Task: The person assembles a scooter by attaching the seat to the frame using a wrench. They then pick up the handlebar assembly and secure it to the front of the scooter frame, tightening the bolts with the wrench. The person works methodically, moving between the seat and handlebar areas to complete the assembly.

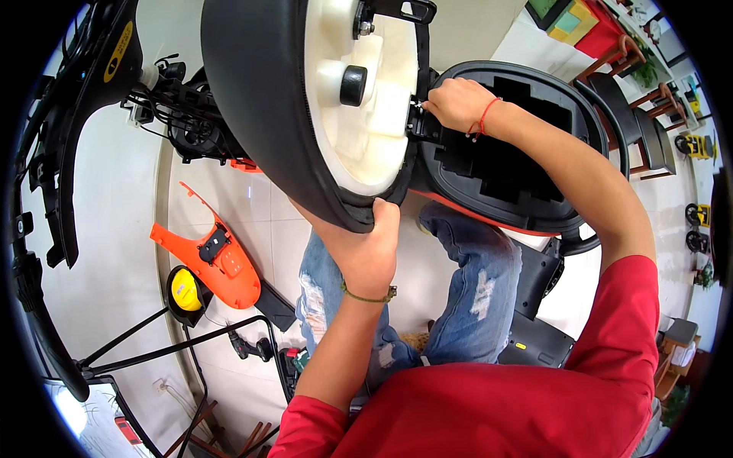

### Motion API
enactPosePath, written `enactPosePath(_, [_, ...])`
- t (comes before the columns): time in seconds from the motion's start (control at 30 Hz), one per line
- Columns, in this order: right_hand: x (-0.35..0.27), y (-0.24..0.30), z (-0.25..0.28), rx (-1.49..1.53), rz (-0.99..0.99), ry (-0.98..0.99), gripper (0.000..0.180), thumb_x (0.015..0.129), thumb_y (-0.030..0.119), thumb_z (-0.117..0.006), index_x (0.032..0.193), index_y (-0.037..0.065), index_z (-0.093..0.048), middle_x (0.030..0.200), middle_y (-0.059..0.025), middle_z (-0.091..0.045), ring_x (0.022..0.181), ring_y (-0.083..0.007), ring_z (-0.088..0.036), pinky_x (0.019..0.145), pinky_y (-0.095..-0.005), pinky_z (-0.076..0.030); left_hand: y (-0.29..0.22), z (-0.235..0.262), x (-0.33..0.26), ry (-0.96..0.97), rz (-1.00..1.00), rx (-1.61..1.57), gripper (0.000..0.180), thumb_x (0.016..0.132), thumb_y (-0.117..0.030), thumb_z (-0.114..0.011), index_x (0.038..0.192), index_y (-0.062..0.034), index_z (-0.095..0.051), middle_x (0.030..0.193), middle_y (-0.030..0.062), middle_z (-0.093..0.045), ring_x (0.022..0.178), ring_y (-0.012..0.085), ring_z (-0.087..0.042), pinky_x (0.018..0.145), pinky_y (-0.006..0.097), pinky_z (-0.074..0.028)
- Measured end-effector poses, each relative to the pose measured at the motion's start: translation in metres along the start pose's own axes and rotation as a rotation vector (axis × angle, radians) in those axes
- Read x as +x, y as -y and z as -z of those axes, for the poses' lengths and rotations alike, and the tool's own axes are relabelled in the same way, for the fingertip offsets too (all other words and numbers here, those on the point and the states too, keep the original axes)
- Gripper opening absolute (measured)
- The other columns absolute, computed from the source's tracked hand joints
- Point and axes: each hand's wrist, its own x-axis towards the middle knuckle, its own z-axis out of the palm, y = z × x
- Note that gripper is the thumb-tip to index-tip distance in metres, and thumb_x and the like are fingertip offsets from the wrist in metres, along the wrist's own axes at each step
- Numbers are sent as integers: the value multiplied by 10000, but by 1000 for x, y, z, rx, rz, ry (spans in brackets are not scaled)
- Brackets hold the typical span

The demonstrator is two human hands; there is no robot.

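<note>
A black scooter seat stands tipped up, its cream plastic underside facing right. My left hand is closed round the seat's lower edge, thumb on the underside and fingers hidden behind. At the black hinge between the seat and the black under-seat storage bucket, my right hand is closed, fingertips against the hinge's bolt area. Whatever it pinches is too small and hidden to make out. A black rubber buffer juts from the underside, and a bolt with a nut shows above it.
On the floor at left lie an orange body panel, a yellow item in a black holder and a cordless drill. Black panels lie beyond my right knee. The scooter's handlebar frame rises at far left; chairs stand upper right.
</note>
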Motion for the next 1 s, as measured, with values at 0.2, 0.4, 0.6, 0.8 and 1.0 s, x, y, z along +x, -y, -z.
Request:
enactPosePath(0.2, [0, 1, 4, 331, -179, 166, 379, 949, 310, -516, 795, -8, -652, 739, -211, -650, 739, -393, -641, 710, -446, -523, -1, 2, 2, -26, -29, -16, 453, 745, 101, -529, 1195, 91, -476, 1138, 104, -568, 1003, 175, -547, 939, 289, -412])
enactPosePath(0.4, [-57, 10, -18, 280, -106, -193, 218, 902, 239, -569, 888, 38, -651, 778, -179, -666, 767, -374, -649, 713, -458, -522, -1, -2, 3, -9, -40, -44, 498, 750, 102, -535, 1239, 85, -443, 1185, 107, -545, 1051, 179, -530, 966, 292, -395])
enactPosePath(0.6, [-52, 32, -28, 391, -178, -208, 155, 861, 160, -627, 945, 31, -645, 860, -175, -673, 797, -356, -651, 708, -429, -519, 2, 1, 4, -32, -37, -47, 517, 749, 101, -545, 1254, 79, -433, 1201, 105, -535, 1069, 175, -520, 974, 290, -390])
enactPosePath(0.8, [-50, 27, -37, 447, -91, -330, 160, 847, 154, -649, 898, 3, -655, 865, -164, -650, 784, -345, -646, 701, -407, -518, 1, 2, 3, -29, -23, -44, 434, 740, 105, -545, 1171, 81, -492, 1110, 88, -572, 979, 161, -542, 915, 277, -420])
enactPosePath(1.0, [-48, 28, -42, 502, -105, -309, 187, 853, 188, -631, 925, 21, -672, 902, -167, -655, 829, -367, -639, 757, -434, -521, 2, 1, 3, -41, -21, -53, 419, 739, 105, -547, 1154, 83, -500, 1094, 84, -578, 962, 160, -547, 900, 276, -428])
